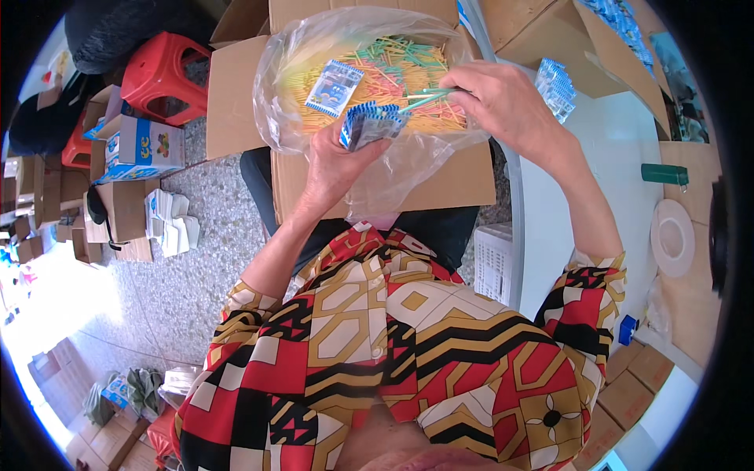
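Head view: L hand (334, 166) clamps pkts (369, 129), R hand (506, 98) fingers pinch sticks (424, 101) nr right edge of box (236, 102); sticks prob. light, brittle; best grip mid-length.

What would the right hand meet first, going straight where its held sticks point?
Its green sticks would probably first meet the blue-and-white packets in the left hand; depth is unclear.

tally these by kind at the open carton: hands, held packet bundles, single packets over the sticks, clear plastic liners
Hands: 2, left hand and right hand
Held packet bundle: 1
Single packet: 1
Clear plastic liner: 1
Total: 5
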`<state>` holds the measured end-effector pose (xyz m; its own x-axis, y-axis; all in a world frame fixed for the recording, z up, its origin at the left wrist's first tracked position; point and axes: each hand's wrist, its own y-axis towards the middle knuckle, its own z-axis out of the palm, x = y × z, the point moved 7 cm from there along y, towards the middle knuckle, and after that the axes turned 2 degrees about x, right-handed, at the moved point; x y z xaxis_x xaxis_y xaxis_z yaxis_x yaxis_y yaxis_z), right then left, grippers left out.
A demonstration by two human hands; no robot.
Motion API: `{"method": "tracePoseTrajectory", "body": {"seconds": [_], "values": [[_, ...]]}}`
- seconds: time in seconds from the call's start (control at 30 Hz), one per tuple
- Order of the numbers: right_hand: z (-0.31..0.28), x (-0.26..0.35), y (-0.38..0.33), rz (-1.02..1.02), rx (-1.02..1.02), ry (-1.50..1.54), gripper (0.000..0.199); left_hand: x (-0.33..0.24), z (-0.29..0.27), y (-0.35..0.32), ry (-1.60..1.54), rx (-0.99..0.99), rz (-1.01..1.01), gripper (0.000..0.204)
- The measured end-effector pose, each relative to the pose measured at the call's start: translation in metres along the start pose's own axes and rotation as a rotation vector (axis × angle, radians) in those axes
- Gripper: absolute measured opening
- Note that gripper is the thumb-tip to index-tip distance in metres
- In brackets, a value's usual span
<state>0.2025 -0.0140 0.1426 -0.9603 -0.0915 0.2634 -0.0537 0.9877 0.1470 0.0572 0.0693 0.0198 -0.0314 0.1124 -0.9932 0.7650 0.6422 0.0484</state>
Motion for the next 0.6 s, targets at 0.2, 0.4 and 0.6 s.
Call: {"method": "tracePoseTrajectory", "body": {"seconds": [0.2,0.4,0.6], "values": [[-0.002,0.022,-0.006,-0.059,-0.154,-0.358,0.017,0.004,-0.004,0.001,0.044,-0.066,0.002,0.027],[0.006,0.037,-0.004,-0.086,-0.122,-0.536,0.02,0.0,-0.003,0.003,0.079,-0.085,0.03,0.028],[0.011,0.041,-0.002,-0.123,-0.099,-0.592,0.021,-0.012,-0.002,0.003,0.21,-0.093,0.089,0.027]]}}
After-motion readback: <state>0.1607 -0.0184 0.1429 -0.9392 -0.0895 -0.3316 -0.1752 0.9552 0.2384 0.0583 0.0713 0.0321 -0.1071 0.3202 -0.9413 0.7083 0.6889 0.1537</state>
